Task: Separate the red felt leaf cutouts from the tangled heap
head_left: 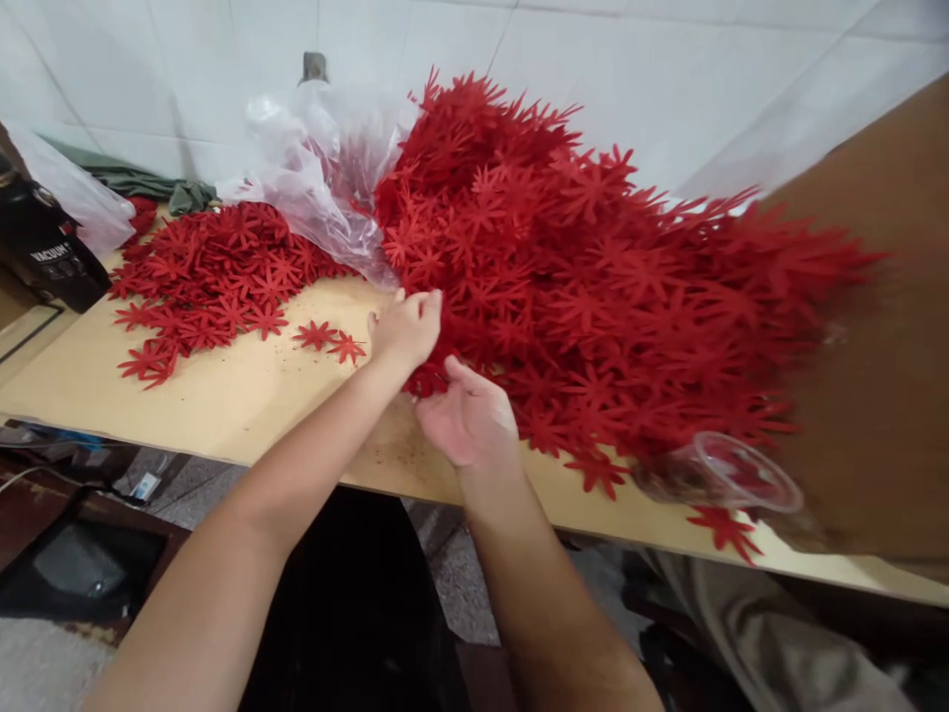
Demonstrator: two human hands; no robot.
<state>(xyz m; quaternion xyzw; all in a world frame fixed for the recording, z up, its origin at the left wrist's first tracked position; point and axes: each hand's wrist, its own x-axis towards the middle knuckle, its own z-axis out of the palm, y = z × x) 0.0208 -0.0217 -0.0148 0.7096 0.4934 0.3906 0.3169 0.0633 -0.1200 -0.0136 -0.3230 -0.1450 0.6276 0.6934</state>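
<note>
A large heap of red flower-shaped cutouts (pixel 563 257) with narrow, pointed petals covers the middle and right of the table. At its near left edge is my left hand (pixel 406 331), back upward, its fingers curled in against the red pieces; what they hold is hidden. My right hand (pixel 471 415) is just below and to the right, palm turned up and thumb raised. Its fingers bend around a small bunch of red cutouts (pixel 428 380) between the two hands. Two single cutouts (pixel 331 340) lie left of my left hand.
A lower pile of red cutouts (pixel 222 262) lies at left, beside a clear plastic bag (pixel 326 188). A black vacuum flask (pixel 48 237) stands far left. At right are a clear plastic cup (pixel 748 473) on its side and a cardboard box (pixel 875 346). The table's front edge (pixel 415 489) runs below my hands.
</note>
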